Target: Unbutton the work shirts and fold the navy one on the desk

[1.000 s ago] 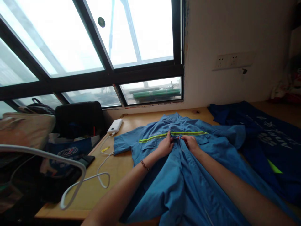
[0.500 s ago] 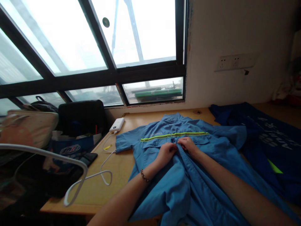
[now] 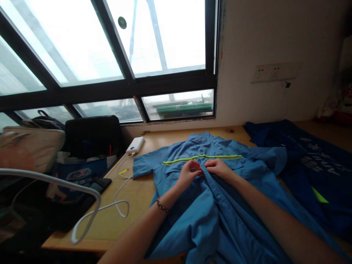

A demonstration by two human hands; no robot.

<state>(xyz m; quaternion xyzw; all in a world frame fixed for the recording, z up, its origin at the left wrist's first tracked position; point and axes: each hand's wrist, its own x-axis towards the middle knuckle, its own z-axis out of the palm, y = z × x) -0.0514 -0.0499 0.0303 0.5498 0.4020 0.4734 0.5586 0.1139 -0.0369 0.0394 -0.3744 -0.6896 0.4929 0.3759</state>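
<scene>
A light-blue short-sleeved work shirt [image 3: 178, 201] lies spread on the wooden table [image 3: 110, 227], its collar toward the window. A yellow-green reflective stripe runs across its chest. Just below that stripe, both hands meet at the front placket. My left hand [image 3: 189, 172], with a braided bracelet on the wrist, pinches the left side of the opening. My right hand [image 3: 218, 168] grips the right placket edge, fingers closed on the cloth. Any button between the fingertips is too small to make out. The lower front hangs open in folds toward me.
Right of the shirt lies a dark-blue printed garment [image 3: 310, 161]. A white power bank [image 3: 135, 145] with a white cable [image 3: 122, 201] rests at the table's left. Beyond that edge are a black chair back [image 3: 92, 134] and bags. Windows [image 3: 167, 36] and a wall socket [image 3: 276, 71] stand behind.
Both hands have shifted slightly up the placket toward the stripe. The left fingers have lifted and spread a little, and the placket edge now shows between the hands.
</scene>
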